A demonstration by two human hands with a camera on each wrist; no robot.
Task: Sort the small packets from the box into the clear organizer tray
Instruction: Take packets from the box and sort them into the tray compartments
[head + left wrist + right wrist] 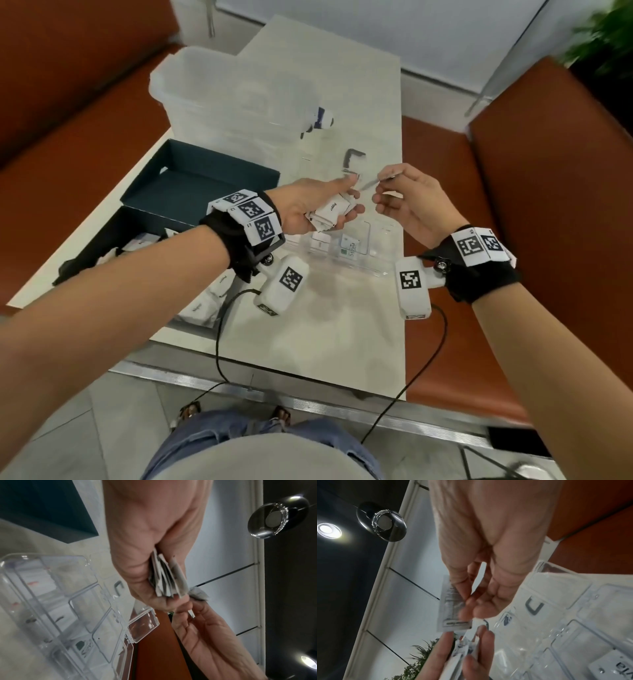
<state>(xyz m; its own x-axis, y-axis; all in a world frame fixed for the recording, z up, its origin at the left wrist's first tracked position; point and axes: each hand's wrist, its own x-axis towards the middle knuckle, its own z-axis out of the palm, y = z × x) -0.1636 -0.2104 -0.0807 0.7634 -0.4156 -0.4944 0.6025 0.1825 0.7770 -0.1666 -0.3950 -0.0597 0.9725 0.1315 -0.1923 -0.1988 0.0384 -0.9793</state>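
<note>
My left hand [329, 202] grips a fanned bundle of small white packets [330, 212] above the clear organizer tray [380, 236]; the bundle [165, 578] also shows in the left wrist view. Just to its right, my right hand [400, 195] pinches a single white packet [451, 604] between thumb and fingertips, its edge close to the bundle. The tray [72, 601] has several compartments, and a green-printed packet [349, 248] lies in one. The dark box [191, 192] stands at the left with more packets [209, 294] below my left forearm.
A large frosted plastic tub [219, 92] stands behind the box. A small white and blue bottle [320, 121] lies beyond the tray. Orange bench seats [534, 192] flank the white table [342, 335]. Cables hang off the near table edge.
</note>
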